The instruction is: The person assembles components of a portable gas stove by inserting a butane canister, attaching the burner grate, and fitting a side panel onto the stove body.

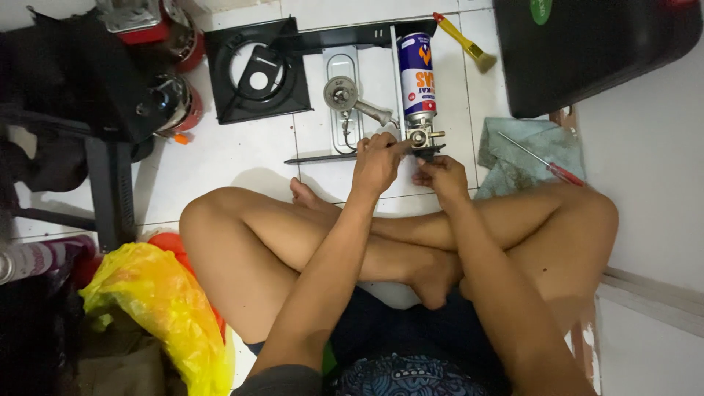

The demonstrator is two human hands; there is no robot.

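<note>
Seated cross-legged on the white tiled floor (pixel 220 158), with the work laid out ahead within easy reach of both arms. Dismantled portable gas stove (pixel 258 70) spread flat on the tiles, black burner plate to the left and its open canister bay to the right, so the inner parts lie exposed. Large black case lid (pixel 594 51) pushed off to the upper right, out of the way. Crumpled green cloth (pixel 524 150) beside the right knee, carrying a red-handled screwdriver (pixel 546 165) where it cannot roll off. Yellow plastic bag (pixel 158 304) bunched by the left hip. Blue and white gas canister (pixel 416 73) lying on its side in the bay, nozzle end toward the body, meeting the brass valve fitting (pixel 423 137). Yellow brush (pixel 464 40) just past the canister's far end. Round metal regulator (pixel 342 94) loose beside the bay. Left hand (pixel 378 161) pinched on the fitting at the nozzle; right hand (pixel 440 176) clenched just below, gripping the bracket to steady it.
</note>
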